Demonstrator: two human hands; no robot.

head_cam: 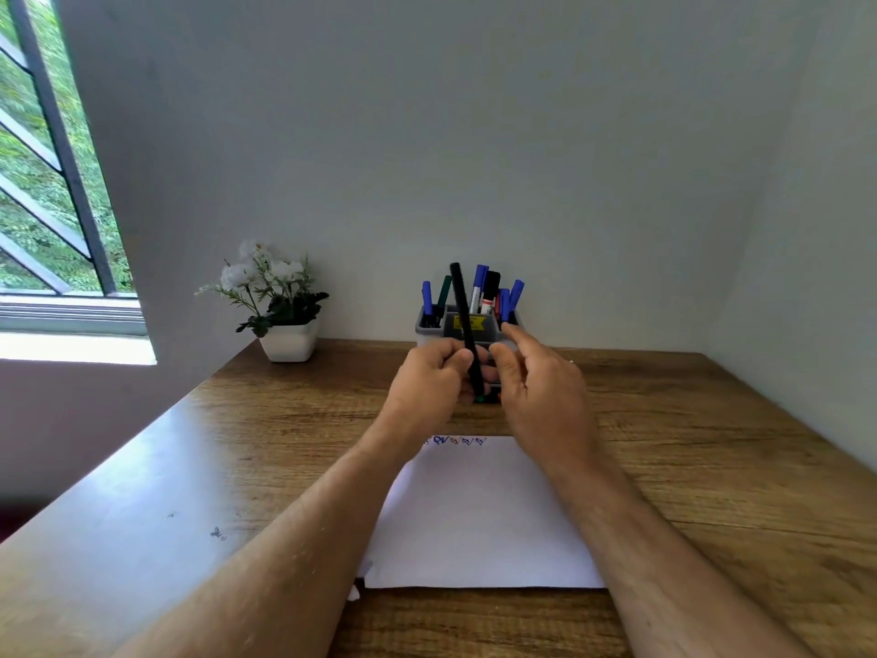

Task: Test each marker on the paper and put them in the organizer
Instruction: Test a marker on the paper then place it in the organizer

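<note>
My left hand (434, 379) grips a black marker (462, 306) that stands nearly upright, with its green tip pointing down near the desk. Close beside it on the right is my right hand (536, 377), fingers relaxed and partly spread; whether it holds a cap I cannot tell. Just behind both hands stands the grey organizer (429, 327) with several blue, black and red markers upright in it. A white sheet of paper (479, 520) lies in front of me on the desk, with small blue and orange scribbles (458, 440) along its far edge.
A white pot of white flowers (284, 320) stands at the back left of the wooden desk (688, 448). The wall runs right behind the organizer. A window (47, 182) is on the far left. A small scrap of paper (353, 592) lies by the sheet's near left corner.
</note>
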